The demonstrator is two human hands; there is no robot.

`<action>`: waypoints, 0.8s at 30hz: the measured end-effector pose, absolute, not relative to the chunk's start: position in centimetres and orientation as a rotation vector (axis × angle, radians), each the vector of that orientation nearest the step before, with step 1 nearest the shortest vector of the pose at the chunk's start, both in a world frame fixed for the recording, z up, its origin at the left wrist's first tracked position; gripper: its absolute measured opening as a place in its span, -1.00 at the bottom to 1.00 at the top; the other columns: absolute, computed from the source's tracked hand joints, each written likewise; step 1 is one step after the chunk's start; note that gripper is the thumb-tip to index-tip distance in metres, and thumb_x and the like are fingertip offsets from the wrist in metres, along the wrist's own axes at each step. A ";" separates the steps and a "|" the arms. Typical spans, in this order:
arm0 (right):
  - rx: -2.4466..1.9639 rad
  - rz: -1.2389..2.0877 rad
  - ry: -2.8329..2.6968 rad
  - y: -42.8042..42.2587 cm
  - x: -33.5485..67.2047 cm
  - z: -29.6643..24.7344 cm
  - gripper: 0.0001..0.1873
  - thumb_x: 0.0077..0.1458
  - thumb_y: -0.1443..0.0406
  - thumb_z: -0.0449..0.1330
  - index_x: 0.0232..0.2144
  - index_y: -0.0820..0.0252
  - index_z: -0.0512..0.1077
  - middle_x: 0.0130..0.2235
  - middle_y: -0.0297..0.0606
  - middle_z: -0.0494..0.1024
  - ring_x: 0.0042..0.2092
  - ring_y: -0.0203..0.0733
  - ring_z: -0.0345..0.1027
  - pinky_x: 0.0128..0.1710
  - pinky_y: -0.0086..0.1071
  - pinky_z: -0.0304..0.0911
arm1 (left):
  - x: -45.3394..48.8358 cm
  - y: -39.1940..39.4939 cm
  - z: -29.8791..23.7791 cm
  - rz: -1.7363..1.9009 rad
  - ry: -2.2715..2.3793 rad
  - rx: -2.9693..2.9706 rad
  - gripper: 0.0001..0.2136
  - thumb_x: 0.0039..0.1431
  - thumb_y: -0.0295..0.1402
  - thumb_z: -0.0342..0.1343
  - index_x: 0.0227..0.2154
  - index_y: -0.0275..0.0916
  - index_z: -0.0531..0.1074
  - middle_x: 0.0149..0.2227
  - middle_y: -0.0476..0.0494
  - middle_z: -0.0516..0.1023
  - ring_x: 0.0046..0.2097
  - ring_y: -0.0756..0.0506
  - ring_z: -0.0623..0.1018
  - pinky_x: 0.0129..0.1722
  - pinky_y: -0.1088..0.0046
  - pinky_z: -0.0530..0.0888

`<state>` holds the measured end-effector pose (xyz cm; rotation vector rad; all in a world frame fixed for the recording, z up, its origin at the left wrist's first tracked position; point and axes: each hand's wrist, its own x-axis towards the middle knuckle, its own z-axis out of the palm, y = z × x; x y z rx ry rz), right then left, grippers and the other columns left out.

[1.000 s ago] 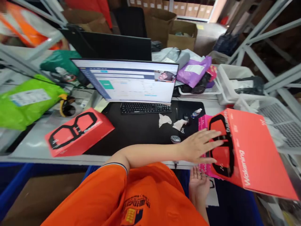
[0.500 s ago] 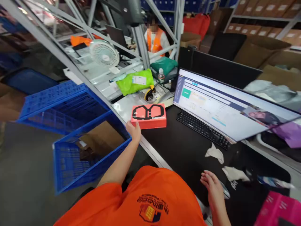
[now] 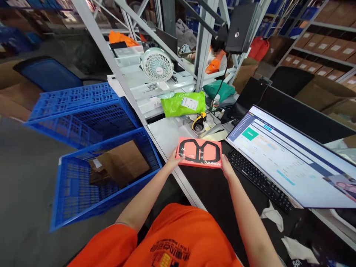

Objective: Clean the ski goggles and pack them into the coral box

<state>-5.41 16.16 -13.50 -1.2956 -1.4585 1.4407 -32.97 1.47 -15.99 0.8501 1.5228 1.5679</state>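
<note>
A flat red box (image 3: 199,152) with a black glasses outline lies at the near edge of the desk, left of the keyboard (image 3: 258,178). My left hand (image 3: 174,161) grips its left end, fingers wrapped round the edge. My right hand (image 3: 226,168) grips its right end. Both arms reach forward over my orange shirt.
A monitor (image 3: 289,159) stands right of the box. A green parcel (image 3: 183,103), a yellow-black tape dispenser (image 3: 199,122) and a white fan (image 3: 157,65) sit behind it. Blue crates (image 3: 91,167) holding cardboard stand on the left floor. Another person in orange sits behind the rack. Crumpled tissues (image 3: 274,215) lie near me.
My head turned left. My right hand left the mouse area and came across to the box's right end. The box has turned and now sits between both hands.
</note>
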 end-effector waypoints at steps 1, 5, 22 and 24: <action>-1.307 1.447 -1.438 16.3 -6.1 -13.4 -0.30 0.03 -0.20 0.23 0.02 0.14 0.53 0.05 -0.06 0.62 0.10 0.13 0.51 0.13 0.06 0.42 | -32.9 0.7 -16.3 1.574 1.496 0.874 -0.11 -0.04 -0.09 0.41 0.33 -0.17 0.18 0.26 -0.35 0.43 0.22 -0.31 0.49 0.23 0.03 0.43; -1.367 1.435 -1.348 11.9 -4.4 -13.4 -0.25 -0.10 -0.06 0.43 0.10 0.12 0.48 0.13 -0.11 0.58 0.16 0.13 0.46 0.24 0.07 0.32 | -32.1 -2.9 -17.8 1.568 1.423 0.959 -0.07 -0.07 -0.16 0.44 0.35 -0.19 0.14 0.38 -0.39 0.25 0.37 -0.37 0.30 0.37 -0.07 0.23; -1.505 1.040 -0.800 -6.7 6.0 -12.8 -0.51 0.13 -0.10 0.26 -0.04 0.03 0.35 0.02 -0.21 0.56 0.00 -0.08 0.50 0.06 -0.11 0.42 | -27.3 -2.0 -16.4 1.331 0.850 0.839 -0.71 0.24 -0.14 0.22 -0.02 -0.08 0.44 0.17 -0.20 0.50 0.20 -0.20 0.51 0.17 0.18 0.45; -1.503 1.046 -0.868 -7.4 5.8 -13.4 -0.51 0.10 -0.07 0.30 -0.05 0.02 0.35 0.04 -0.21 0.54 0.04 -0.08 0.47 0.12 -0.10 0.38 | -27.4 -0.5 -16.1 1.341 0.869 0.682 -0.62 0.18 -0.01 0.23 -0.05 -0.09 0.45 0.01 -0.17 0.57 -0.01 -0.15 0.59 -0.03 0.30 0.53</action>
